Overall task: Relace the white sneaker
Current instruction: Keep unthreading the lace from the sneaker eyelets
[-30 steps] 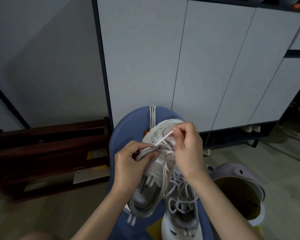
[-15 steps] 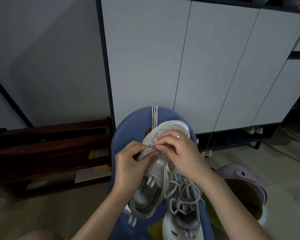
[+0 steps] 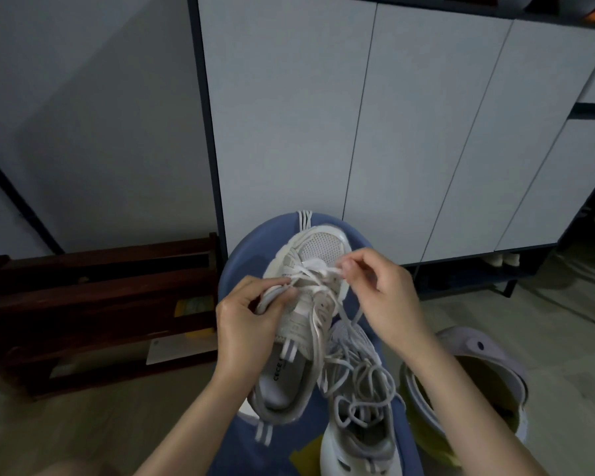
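A white sneaker [image 3: 318, 250] lies toe-away on a blue stool [image 3: 241, 259], its opening toward me. My left hand [image 3: 246, 317] grips the sneaker's left side by the eyelet edge. My right hand [image 3: 380, 290] pinches the white lace [image 3: 318, 269] near the toe-end eyelets, drawn out to the sneaker's right side. The lace crosses the front eyelets and trails down over the tongue. A second white sneaker [image 3: 356, 417] with loose grey laces lies to the right, nearer me.
White cabinet doors [image 3: 358, 132] stand behind the stool. A dark wooden rack [image 3: 93, 304] sits low at the left. A lilac and yellow pot-like thing [image 3: 471, 383] stands on the floor at the right.
My right hand has moved from over the toe eyelets to the sneaker's right side, drawing the lace with it. My left hand keeps its grip on the left side.
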